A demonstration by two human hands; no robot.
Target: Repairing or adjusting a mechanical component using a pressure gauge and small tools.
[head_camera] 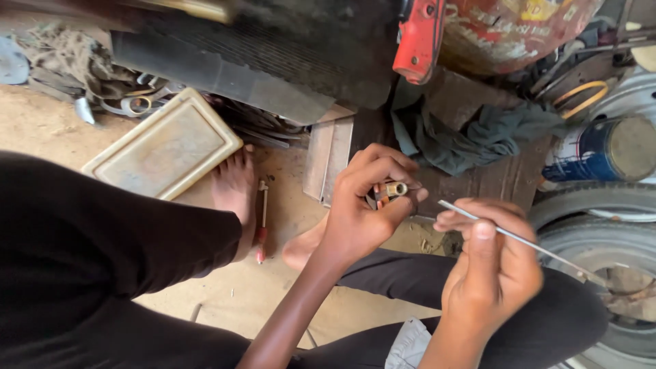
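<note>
My left hand point(362, 201) is closed around a small metal part point(391, 190) with a brass-coloured ring and an orange piece, held up at the middle of the head view. My right hand point(488, 263) pinches a thin, flat metal strip point(526, 242) that runs from near the small part down to the right. The strip's tip sits just right of the part, close to my left fingers. Whether the tip touches the part I cannot tell. Both forearms come up from the bottom of the view over my dark trousers.
My bare feet point(236, 191) rest on the sandy floor beside a red-handled screwdriver point(262, 225). A cream rectangular lid point(164, 147) lies at left. Wooden boards point(328, 157), a dark cloth point(478, 137), a blue tin point(601, 150) and tyres point(594, 225) crowd the right.
</note>
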